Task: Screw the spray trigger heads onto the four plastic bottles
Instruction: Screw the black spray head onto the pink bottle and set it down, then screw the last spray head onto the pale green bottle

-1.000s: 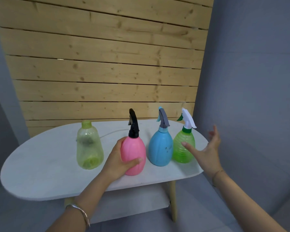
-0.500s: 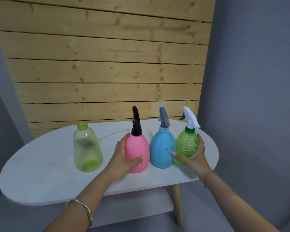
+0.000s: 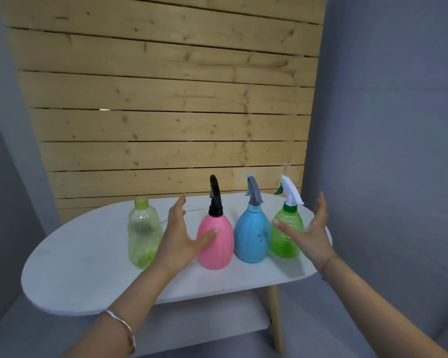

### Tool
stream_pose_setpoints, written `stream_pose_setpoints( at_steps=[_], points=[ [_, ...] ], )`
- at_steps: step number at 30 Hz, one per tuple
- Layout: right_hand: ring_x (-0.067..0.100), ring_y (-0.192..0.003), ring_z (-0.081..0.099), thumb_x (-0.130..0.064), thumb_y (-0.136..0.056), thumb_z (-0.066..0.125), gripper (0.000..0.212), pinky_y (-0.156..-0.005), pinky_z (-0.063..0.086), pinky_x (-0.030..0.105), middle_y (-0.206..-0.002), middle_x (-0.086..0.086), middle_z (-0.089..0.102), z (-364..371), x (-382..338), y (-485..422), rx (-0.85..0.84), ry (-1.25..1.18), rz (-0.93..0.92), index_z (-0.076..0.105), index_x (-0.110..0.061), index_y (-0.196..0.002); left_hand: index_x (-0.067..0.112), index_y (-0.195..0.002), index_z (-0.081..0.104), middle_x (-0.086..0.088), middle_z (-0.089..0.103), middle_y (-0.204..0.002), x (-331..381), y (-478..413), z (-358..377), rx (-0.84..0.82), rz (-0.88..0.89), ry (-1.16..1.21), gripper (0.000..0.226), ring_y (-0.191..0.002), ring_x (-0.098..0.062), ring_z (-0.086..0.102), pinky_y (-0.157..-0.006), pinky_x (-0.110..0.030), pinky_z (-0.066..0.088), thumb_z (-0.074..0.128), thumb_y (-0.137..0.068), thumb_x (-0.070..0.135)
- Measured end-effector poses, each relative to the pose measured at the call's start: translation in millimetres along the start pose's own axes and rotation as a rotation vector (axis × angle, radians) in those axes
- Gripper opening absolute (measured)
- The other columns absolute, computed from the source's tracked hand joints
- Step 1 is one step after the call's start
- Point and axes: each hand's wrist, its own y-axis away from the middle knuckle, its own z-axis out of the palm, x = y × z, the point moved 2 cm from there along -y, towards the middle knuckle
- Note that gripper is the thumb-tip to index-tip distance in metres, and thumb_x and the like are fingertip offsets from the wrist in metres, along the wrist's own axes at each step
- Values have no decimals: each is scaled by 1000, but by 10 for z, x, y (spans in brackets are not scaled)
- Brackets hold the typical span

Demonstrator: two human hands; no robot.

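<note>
Four bottles stand in a row on the white oval table [image 3: 83, 275]. The pale yellow-green bottle [image 3: 142, 233] at the left has a bare neck with no trigger head. The pink bottle [image 3: 217, 241] carries a black trigger head [image 3: 215, 197]. A grey trigger head [image 3: 254, 193] sits on the blue bottle [image 3: 251, 236], and the green bottle [image 3: 286, 233] has a white one [image 3: 291, 192]. My left hand [image 3: 179, 236] is spread just left of the pink bottle, thumb across its front. My right hand [image 3: 308, 233] is spread beside the green bottle, thumb before it.
A wall of pale wooden slats [image 3: 166, 112] rises right behind the table. Grey walls [image 3: 386, 151] close in on both sides. A lower shelf [image 3: 204, 324] and a wooden leg [image 3: 276, 319] show under the tabletop. A thin white tube [image 3: 192, 210] lies on the table behind the bottles.
Both hands have let go: the left opened off the pink bottle, the right opened off the green bottle. The view has tilted slightly upward.
</note>
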Motion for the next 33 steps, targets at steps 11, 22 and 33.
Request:
stream_pose_setpoints(
  at_steps=[11,22,33],
  points=[
    [3,-141,26,-25,-72,81,97,-105,27,12,-154,-12,24,854,-1138,291,-379,-180,-211,21,-27,-148,15,-150,13,-8,31,-152,-281,124,-944,222,-189,-90,117,-136,-27,35,-100,-31,32,87,-63,35],
    [3,-134,41,-19,-84,70,66,-105,36,15,-148,-4,43,1867,-1050,323,-654,-275,3,40,-16,-143,17,-132,43,-3,55,-128,-826,-8,-837,211,-285,102,79,-118,-25,53,-95,-37,45,86,-67,27],
    [19,-140,34,-25,-83,72,70,-104,32,27,-149,4,39,3019,-551,48,-762,185,118,38,-14,-143,28,-128,51,11,56,-124,-1178,223,-2032,365,-264,58,75,-113,-14,52,-89,-27,40,88,-63,25]
  ],
)
